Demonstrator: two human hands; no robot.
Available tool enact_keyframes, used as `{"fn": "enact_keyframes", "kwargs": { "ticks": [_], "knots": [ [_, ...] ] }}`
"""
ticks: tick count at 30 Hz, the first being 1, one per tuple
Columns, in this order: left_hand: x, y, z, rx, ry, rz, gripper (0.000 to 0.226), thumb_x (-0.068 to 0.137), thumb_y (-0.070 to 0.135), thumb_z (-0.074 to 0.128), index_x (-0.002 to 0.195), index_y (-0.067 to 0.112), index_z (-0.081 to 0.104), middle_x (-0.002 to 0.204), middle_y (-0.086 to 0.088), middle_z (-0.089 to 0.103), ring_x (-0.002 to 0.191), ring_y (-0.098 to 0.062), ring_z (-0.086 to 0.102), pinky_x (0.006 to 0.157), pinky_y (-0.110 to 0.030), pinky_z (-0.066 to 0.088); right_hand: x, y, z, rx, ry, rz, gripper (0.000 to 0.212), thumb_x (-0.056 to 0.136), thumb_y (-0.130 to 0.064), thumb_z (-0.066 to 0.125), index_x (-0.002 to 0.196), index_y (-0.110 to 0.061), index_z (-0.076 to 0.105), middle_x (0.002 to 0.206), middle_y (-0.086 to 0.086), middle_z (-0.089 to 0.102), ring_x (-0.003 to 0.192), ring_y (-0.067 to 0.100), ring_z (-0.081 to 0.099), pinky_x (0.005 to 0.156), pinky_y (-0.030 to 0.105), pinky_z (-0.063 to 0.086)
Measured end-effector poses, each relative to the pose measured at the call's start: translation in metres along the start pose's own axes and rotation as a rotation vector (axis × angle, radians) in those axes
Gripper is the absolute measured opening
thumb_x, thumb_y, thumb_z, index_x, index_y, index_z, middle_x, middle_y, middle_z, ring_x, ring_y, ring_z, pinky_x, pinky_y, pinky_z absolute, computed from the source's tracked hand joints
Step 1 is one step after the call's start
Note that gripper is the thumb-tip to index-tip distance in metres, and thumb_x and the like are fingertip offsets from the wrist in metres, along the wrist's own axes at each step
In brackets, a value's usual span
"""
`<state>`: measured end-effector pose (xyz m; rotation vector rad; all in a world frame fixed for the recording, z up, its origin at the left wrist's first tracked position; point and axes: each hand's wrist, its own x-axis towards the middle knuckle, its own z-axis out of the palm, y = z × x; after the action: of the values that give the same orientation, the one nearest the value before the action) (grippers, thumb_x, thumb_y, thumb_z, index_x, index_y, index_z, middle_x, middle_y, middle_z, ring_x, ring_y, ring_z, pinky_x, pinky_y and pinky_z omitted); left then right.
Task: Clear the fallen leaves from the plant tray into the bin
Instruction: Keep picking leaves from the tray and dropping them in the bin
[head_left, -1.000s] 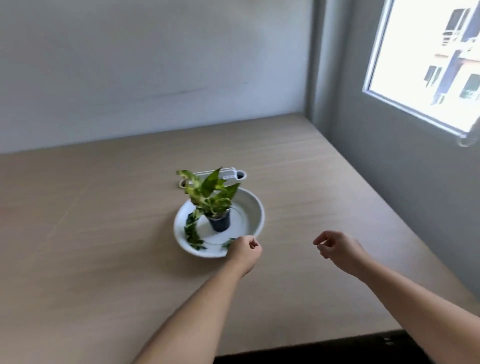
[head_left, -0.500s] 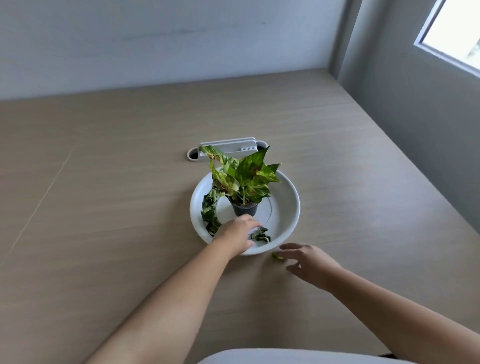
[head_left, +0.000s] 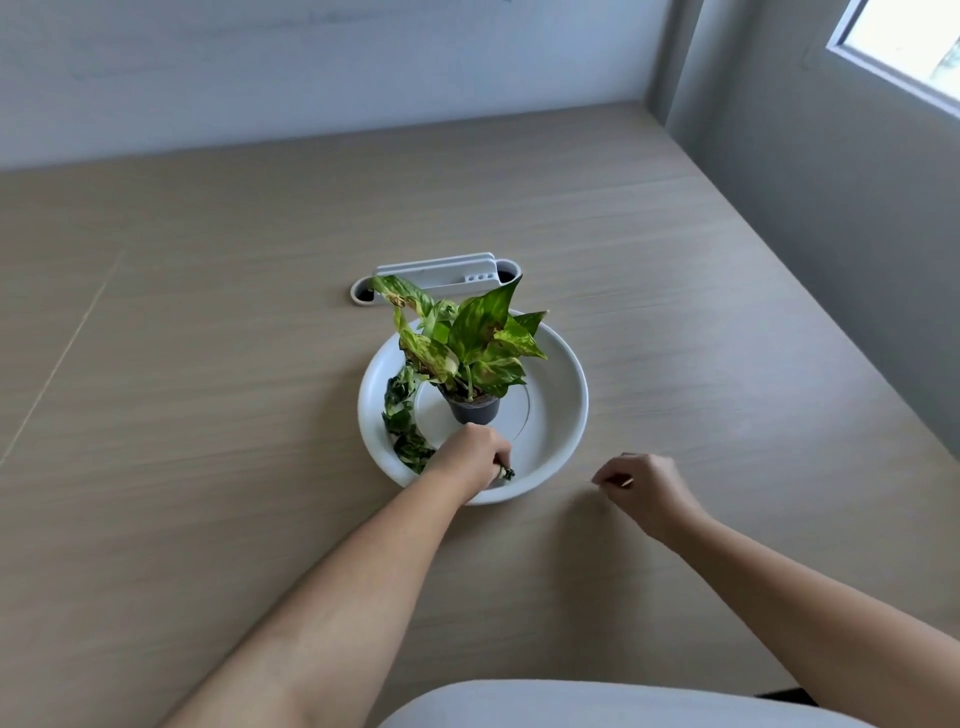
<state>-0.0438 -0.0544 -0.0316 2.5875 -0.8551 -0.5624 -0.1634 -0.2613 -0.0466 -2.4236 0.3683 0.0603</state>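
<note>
A round white plant tray (head_left: 558, 410) sits mid-table with a small dark pot (head_left: 475, 408) of variegated green leaves in it. Several fallen leaves (head_left: 402, 415) lie in a strip along the tray's left inner side. My left hand (head_left: 470, 457) reaches into the tray's near side, its fingers closed on a small dark green leaf (head_left: 506, 473). My right hand (head_left: 644, 486) hovers over the table just right of the tray, fingers curled toward the thumb; whether it holds anything is hidden. No bin is clearly in view.
A white slotted holder (head_left: 441, 275) sits in the wooden table (head_left: 208, 415) just behind the plant. Walls close the far side and the right, with a window (head_left: 914, 47) at top right. A pale rounded shape (head_left: 623, 706) fills the bottom edge.
My left hand has gone from the tray's rim into the tray and closed on a small leaf. My right hand reached near a leaf on the table, then curled; that leaf no longer shows.
</note>
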Motion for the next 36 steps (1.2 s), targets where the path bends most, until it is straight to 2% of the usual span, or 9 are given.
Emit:
{"fn": "enact_keyframes", "kwargs": {
  "ticks": [6,9,13,16,19,23,30,33,36],
  "knots": [
    [-0.017,-0.016,-0.019,-0.693,0.189,-0.326,0.011,0.077,0.0,0.069,0.078,0.01,0.073,0.075,-0.003,0.069,0.064,-0.004,0.064,0.051,-0.006,0.047,0.01,-0.016,-0.014,0.077,0.171,0.007,0.017,0.073,0.002,0.07,0.075,-0.014,0.076,0.073,-0.005,0.068,0.062,0.004,0.062,0.062,-0.001,0.041],
    [-0.035,-0.033,-0.029,-0.938,0.252,-0.409,0.02,0.078,-0.006,0.067,0.07,0.012,0.069,0.07,0.0,0.066,0.058,-0.003,0.064,0.051,-0.009,0.052,0.016,-0.055,-0.002,0.031,0.14,-0.154,0.016,0.072,0.002,0.068,0.078,-0.011,0.076,0.079,0.003,0.073,0.067,0.017,0.066,0.067,0.012,0.046],
    [-0.06,-0.06,-0.042,-1.156,0.389,-0.469,0.012,0.076,-0.013,0.066,0.079,-0.002,0.067,0.074,-0.006,0.063,0.068,-0.011,0.062,0.056,-0.009,0.054,0.018,-0.102,0.027,-0.047,-0.019,-0.346,0.02,0.079,0.0,0.059,0.089,-0.007,0.076,0.094,0.007,0.074,0.085,0.021,0.067,0.079,0.023,0.049],
    [-0.079,-0.082,-0.049,-1.207,0.5,-0.501,0.018,0.074,-0.011,0.069,0.071,0.007,0.068,0.07,-0.004,0.066,0.06,-0.007,0.065,0.056,-0.011,0.055,0.025,-0.126,0.052,-0.082,-0.136,-0.388,0.024,0.083,-0.005,0.056,0.1,-0.006,0.073,0.105,0.007,0.07,0.093,0.023,0.065,0.084,0.027,0.049],
    [-0.094,-0.101,-0.052,-1.19,0.531,-0.523,0.021,0.073,-0.01,0.07,0.068,0.01,0.068,0.063,0.001,0.068,0.063,-0.013,0.062,0.058,-0.012,0.056,0.039,-0.144,0.071,-0.129,-0.219,-0.379,0.026,0.083,-0.013,0.062,0.108,-0.008,0.07,0.111,0.007,0.066,0.096,0.024,0.063,0.084,0.029,0.049],
    [-0.105,-0.115,-0.05,-1.21,0.543,-0.534,0.021,0.074,-0.012,0.067,0.069,0.008,0.066,0.072,-0.005,0.064,0.066,-0.011,0.062,0.056,-0.011,0.055,0.06,-0.157,0.089,-0.229,-0.32,-0.353,0.036,0.082,-0.018,0.066,0.117,-0.011,0.064,0.123,0.005,0.059,0.103,0.025,0.06,0.088,0.03,0.047],
    [-0.108,-0.12,-0.045,-1.216,0.528,-0.513,0.021,0.074,-0.01,0.069,0.067,0.01,0.068,0.071,-0.003,0.066,0.065,-0.008,0.063,0.056,-0.011,0.053,0.065,-0.159,0.106,-0.483,-0.397,-0.503,0.026,0.086,-0.006,0.052,0.107,-0.006,0.067,0.114,0.009,0.059,0.105,0.028,0.056,0.088,0.035,0.049],
    [-0.106,-0.118,-0.046,-1.217,0.522,-0.496,0.021,0.074,-0.009,0.07,0.068,0.011,0.068,0.071,-0.003,0.066,0.067,-0.01,0.063,0.057,-0.011,0.054,0.067,-0.161,0.106,-0.419,-0.378,-0.437,0.025,0.084,-0.002,0.051,0.098,-0.007,0.071,0.106,0.009,0.064,0.097,0.028,0.061,0.082,0.033,0.052],
    [-0.103,-0.117,-0.048,-1.216,0.514,-0.488,0.021,0.074,-0.008,0.071,0.067,0.012,0.069,0.07,-0.001,0.067,0.066,-0.008,0.064,0.057,-0.011,0.054,0.069,-0.155,0.1,-0.115,-0.294,-0.172,0.019,0.08,-0.003,0.059,0.089,-0.008,0.075,0.092,0.01,0.074,0.084,0.023,0.066,0.072,0.027,0.053]
  ]
}}
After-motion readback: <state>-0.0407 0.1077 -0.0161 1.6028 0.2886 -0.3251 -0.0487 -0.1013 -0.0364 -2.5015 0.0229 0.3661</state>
